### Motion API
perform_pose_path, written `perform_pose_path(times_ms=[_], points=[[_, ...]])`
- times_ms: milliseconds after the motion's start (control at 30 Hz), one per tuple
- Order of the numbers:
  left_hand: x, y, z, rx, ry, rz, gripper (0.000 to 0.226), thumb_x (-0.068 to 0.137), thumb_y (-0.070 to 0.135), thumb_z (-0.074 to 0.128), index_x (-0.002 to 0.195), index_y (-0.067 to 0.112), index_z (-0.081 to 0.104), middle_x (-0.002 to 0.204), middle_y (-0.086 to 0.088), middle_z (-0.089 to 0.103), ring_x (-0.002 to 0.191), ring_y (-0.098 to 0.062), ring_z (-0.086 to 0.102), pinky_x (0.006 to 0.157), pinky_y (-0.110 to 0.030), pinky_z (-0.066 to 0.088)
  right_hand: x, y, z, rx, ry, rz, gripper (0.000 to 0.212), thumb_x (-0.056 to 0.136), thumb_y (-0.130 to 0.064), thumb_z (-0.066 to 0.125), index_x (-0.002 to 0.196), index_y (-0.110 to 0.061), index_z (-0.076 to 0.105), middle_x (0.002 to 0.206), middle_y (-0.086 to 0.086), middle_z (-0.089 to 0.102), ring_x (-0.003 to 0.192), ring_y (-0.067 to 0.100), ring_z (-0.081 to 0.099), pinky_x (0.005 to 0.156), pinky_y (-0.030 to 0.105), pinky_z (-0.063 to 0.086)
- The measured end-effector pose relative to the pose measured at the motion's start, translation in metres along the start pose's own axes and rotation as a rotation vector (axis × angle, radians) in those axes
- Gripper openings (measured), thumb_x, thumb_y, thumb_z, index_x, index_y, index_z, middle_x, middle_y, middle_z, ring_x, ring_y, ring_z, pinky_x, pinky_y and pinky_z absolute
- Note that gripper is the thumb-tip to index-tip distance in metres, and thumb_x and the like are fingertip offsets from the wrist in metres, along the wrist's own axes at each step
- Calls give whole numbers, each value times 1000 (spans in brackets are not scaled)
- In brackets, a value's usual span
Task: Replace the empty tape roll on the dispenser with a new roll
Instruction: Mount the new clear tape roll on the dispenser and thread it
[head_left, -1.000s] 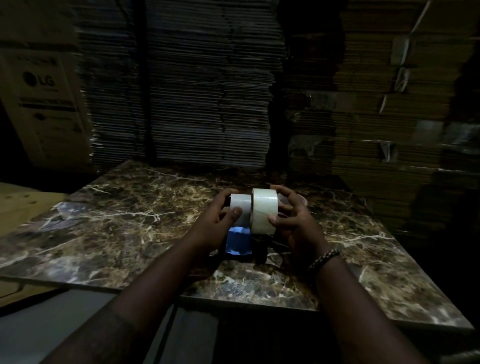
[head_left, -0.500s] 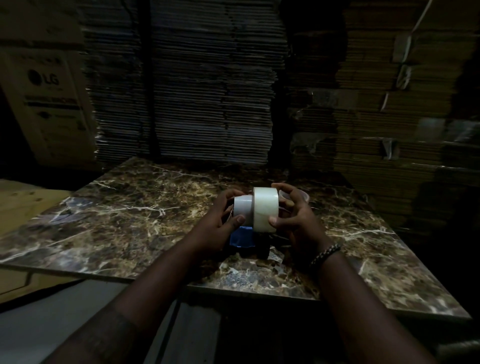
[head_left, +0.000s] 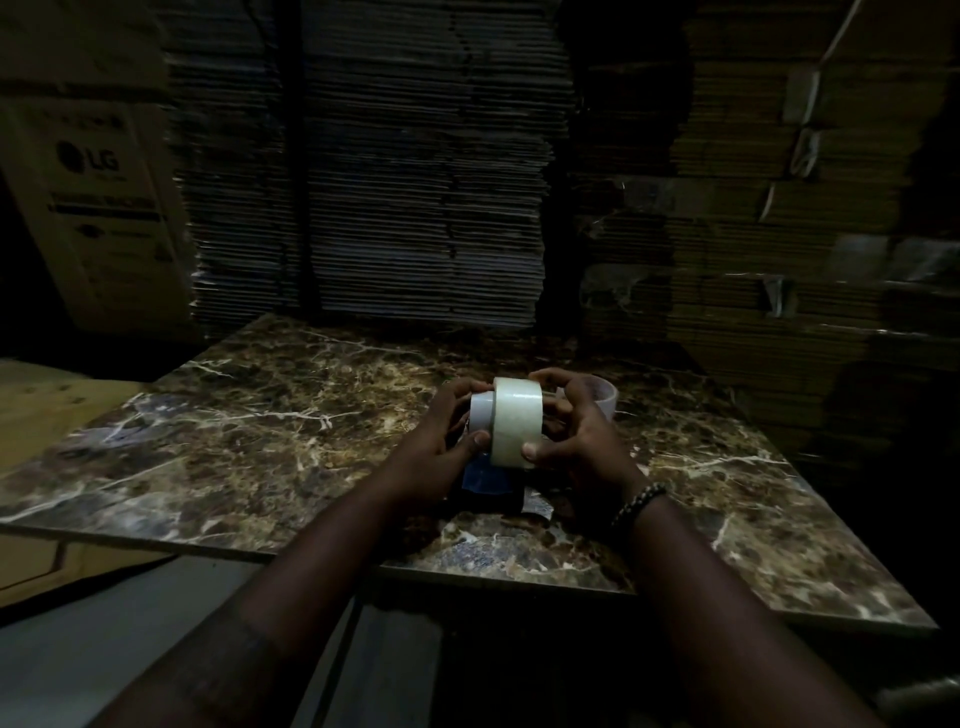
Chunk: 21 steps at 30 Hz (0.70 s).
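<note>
A full pale tape roll (head_left: 517, 421) stands on edge above the marble table (head_left: 260, 441), held between both hands. My right hand (head_left: 576, 441) grips its right side with the thumb on its lower front. My left hand (head_left: 441, 441) holds a smaller white spool (head_left: 480, 413), which sits partly inside the roll's left side. Below them the blue and black dispenser (head_left: 488, 480) rests on the table, mostly hidden by my hands. An empty pale tape core (head_left: 602, 397) lies on the table behind my right hand.
Tall stacks of flattened cardboard (head_left: 389, 182) rise right behind the table. A printed carton (head_left: 98, 208) stands at the left. The table's front edge (head_left: 519, 577) is close to me, with dark floor below.
The white spool has slid further into the tape roll; less of it shows on the left. My hands have closed in slightly and stay at the same spot.
</note>
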<state>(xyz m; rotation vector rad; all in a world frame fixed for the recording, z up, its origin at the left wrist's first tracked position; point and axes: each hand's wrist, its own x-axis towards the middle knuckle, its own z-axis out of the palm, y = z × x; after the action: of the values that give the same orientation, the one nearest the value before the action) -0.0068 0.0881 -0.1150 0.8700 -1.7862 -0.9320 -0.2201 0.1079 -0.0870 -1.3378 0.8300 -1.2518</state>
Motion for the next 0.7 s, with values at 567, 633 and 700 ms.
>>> perform_pose_path(times_ms=[567, 633, 700], points=[[-1, 1, 3, 32, -94, -72, 62, 109, 36, 43, 161, 40, 8, 158, 6, 33, 133, 4, 44, 99, -7, 43, 10, 9, 6, -81, -42, -24, 84, 71, 26, 74, 137, -20, 48, 130, 13, 64, 109, 23, 72, 81, 43, 63], [-1, 1, 3, 4, -95, -83, 65, 102, 53, 45, 156, 50, 10, 160, 2, 37, 136, -7, 48, 108, -22, 47, 12, 12, 7, -89, -47, -27, 85, 70, 24, 76, 136, -23, 49, 134, 15, 61, 118, 29, 69, 86, 51, 62], [-2, 1, 3, -50, -83, -108, 73, 93, 64, 48, 155, 55, 12, 162, -2, 38, 140, -18, 50, 116, -40, 46, 13, 15, 8, -83, -48, -40, 85, 70, 21, 79, 135, -25, 50, 137, 17, 59, 122, 35, 66, 91, 57, 60]])
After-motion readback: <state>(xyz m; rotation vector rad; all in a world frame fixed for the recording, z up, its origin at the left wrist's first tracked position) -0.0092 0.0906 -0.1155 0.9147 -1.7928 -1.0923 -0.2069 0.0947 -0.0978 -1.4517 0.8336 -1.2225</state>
